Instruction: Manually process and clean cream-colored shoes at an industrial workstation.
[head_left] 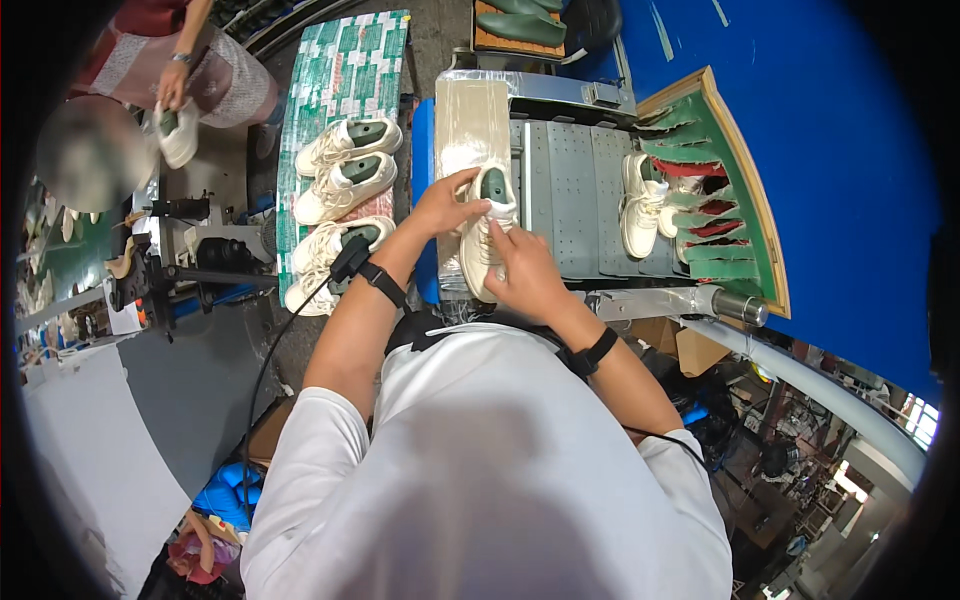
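Your left hand [445, 205] and right hand [525, 270] both pinch cream shoe [485, 235] on bench [570, 190]. Left of shoe, four shoes [340, 185] sit lined up; right of it, one shoe [640, 205] waits.

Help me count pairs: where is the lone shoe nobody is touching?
In the head view, the lone cream shoe lies right of both hands, on the grey perforated table beside the green rack.

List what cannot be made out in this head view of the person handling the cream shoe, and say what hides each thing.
- Cream shoe: its laces and middle, covered by the right hand and left hand.
- Bench beneath the wearer: hidden by the white shirt.
- Co-worker's shoe: small, near the rim, partly under their hand.
- Lower right floor clutter: bent and dark at the fisheye rim.
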